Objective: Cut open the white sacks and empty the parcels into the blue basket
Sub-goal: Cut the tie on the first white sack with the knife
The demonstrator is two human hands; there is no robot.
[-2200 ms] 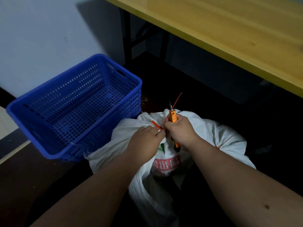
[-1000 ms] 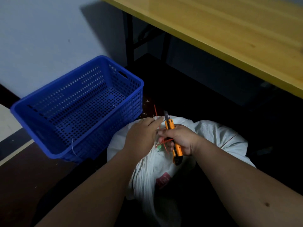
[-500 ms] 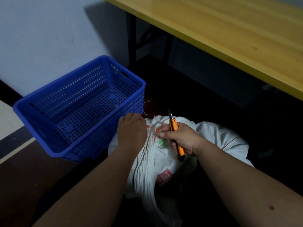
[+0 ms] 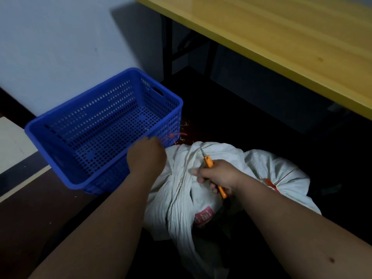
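A white woven sack (image 4: 179,190) lies on the dark floor in front of me, its neck crumpled and loose. My left hand (image 4: 146,157) is at the sack's upper left, beside the blue basket (image 4: 90,113), and pinches a thin red tie (image 4: 174,135) that sticks out past its fingers. My right hand (image 4: 218,176) rests on the sack and grips an orange utility knife (image 4: 209,161), blade pointing up and away. A second white sack (image 4: 271,166) lies behind on the right, its neck bound with a red tie (image 4: 270,183). The basket holds no parcels.
A yellow wooden table (image 4: 281,37) overhangs the far right, with black legs (image 4: 167,47) behind the basket. A pale wall (image 4: 50,47) stands at the left. Small thread scraps (image 4: 184,138) litter the dark floor beside the basket.
The red tie has come off the front sack's neck. My left hand has carried it left toward the basket. My right hand with the knife has dropped lower onto the sack.
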